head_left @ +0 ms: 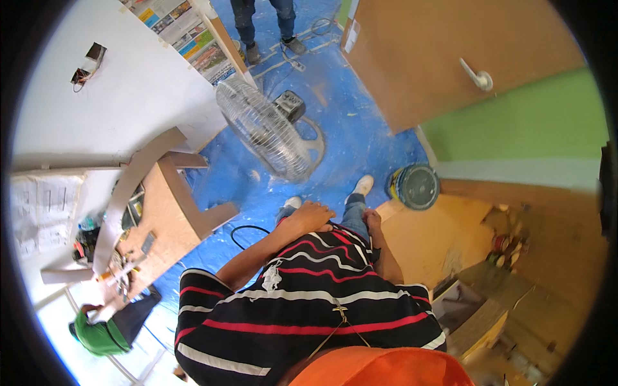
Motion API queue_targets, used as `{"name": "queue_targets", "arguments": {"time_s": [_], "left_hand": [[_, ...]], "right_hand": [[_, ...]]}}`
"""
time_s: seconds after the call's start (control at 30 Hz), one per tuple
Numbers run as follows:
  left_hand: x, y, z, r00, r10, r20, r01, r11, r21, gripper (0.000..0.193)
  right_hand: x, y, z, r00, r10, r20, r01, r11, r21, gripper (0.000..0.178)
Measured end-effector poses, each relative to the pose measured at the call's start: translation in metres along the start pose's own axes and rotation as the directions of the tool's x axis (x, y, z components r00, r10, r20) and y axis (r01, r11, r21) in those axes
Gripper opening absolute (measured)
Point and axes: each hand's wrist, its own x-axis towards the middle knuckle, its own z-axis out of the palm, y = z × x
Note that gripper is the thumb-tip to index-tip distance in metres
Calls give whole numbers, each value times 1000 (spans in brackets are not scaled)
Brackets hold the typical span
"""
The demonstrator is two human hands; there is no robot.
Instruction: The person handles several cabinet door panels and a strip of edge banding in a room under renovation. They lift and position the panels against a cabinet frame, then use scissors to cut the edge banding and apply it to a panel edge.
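My left hand (pixel 312 217) lies across the front of my striped shirt (pixel 309 283) at the waist, fingers stretched out and holding nothing that I can see. My right hand (pixel 372 220) hangs by my right thigh with its fingers curled in. Whatever it may hold is hidden. Ahead of me a large metal fan (pixel 270 132) stands on the blue floor covering (pixel 347 141). A lidded bucket (pixel 415 186) is on the floor to the right of my feet, beyond the right hand.
At left is a wooden workbench (pixel 164 212) with curved panels and tools. A brown door (pixel 444 51) stands open at far right. Another person's legs (pixel 264 19) are beyond the fan; a person in green (pixel 103 338) is at lower left. Cables cross the floor.
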Motion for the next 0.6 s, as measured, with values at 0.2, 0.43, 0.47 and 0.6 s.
{"name": "queue_targets", "arguments": {"time_s": [0.2, 0.43, 0.47, 0.6], "left_hand": [[122, 49, -45, 975, -200, -97, 179, 965, -192, 47], [227, 76, -123, 926, -321, -196, 251, 915, -316, 48], [237, 74, -132, 920, -347, -181, 278, 905, -322, 48], [269, 51, -166, 856, -420, -301, 297, 877, -378, 48]], "right_hand": [[147, -132, -67, 883, 18, 469, 165, 924, -345, 18], [231, -322, -48, 861, -39, 506, 282, 866, -413, 24], [241, -339, -34, 837, -66, 543, 334, 848, -411, 24], [268, -399, 45, 694, -57, 718, 481, 779, -403, 27]]}}
